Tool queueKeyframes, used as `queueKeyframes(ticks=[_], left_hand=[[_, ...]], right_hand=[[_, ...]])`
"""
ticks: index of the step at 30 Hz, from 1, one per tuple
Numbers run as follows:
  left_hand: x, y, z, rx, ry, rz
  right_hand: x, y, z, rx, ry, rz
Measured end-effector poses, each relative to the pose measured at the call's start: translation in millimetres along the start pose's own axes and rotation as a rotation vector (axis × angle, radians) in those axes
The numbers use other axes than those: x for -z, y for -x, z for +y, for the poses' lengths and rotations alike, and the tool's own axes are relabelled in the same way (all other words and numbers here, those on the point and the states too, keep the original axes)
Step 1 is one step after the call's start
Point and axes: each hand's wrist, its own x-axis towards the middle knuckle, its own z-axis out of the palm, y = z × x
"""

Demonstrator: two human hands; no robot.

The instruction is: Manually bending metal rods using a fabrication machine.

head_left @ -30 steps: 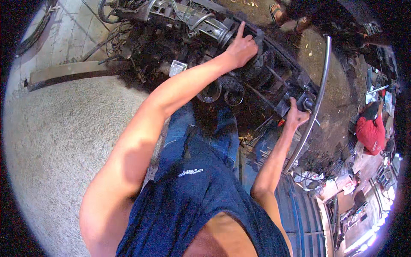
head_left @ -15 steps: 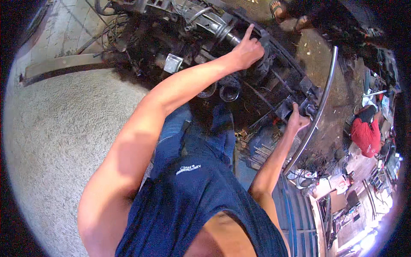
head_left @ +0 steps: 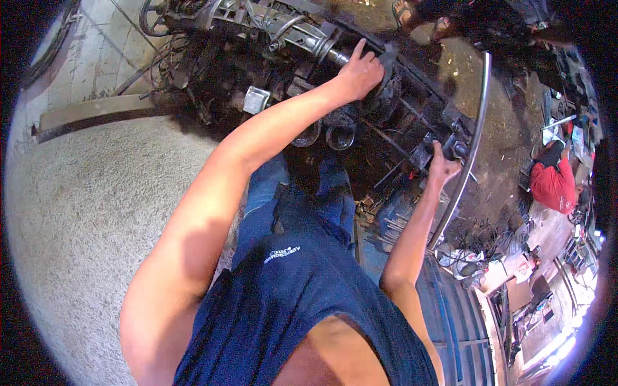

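Observation:
A dark, greasy lathe-like machine (head_left: 309, 38) runs from upper left to right in front of me. My left hand (head_left: 362, 74) rests on a dark metal block (head_left: 385, 71) beside its shiny round bar (head_left: 336, 58). The index finger is stretched out; the other fingers curl over the block. Farther right, my right hand (head_left: 443, 170) is closed at the machine's right end, thumb pointing up along a dark fitting (head_left: 423, 153). What its fingers hold is hidden. Just right of that hand passes a long shiny metal tube (head_left: 479, 116), which looks curved.
A pale rough surface (head_left: 116, 206) fills the left side. Near my legs are two round cups (head_left: 340, 137) and a pale square block (head_left: 256, 100). A bundle of thin rods (head_left: 394, 228) lies below my right hand. A person in red (head_left: 552, 183) is at far right; another person's feet (head_left: 404, 14) show at top.
The view has shifted a little, so the machine and tube appear slightly farther left. Both hands keep their places on the machine. The person in red has shifted posture slightly.

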Motion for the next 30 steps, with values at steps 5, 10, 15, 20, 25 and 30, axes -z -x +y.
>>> queueKeyframes(ticks=[5, 10, 15, 20, 25, 30], left_hand=[[-7, 29, -5, 0.064, 0.262, 0.168], [60, 100, -9, 0.469, 0.986, 0.372], [112, 138, -88, 0.546, 0.849, 0.707], [85, 135, -190, 0.364, 0.038, 0.234], [32, 115, -192, 0.367, -0.126, -0.262], [53, 136, -183, 0.385, -0.025, -0.146]], right_hand=[[-1, 3, -1, -0.018, 0.013, -0.032], [-1, 10, -7, 0.04, -0.041, -0.023], [-3, 7, 11, 0.08, 0.158, 0.063], [-10, -2, 19, 0.088, 0.076, 0.035], [2, 14, 13, 0.038, 0.344, 0.06], [42, 67, -90, 0.237, 0.394, -0.184]])
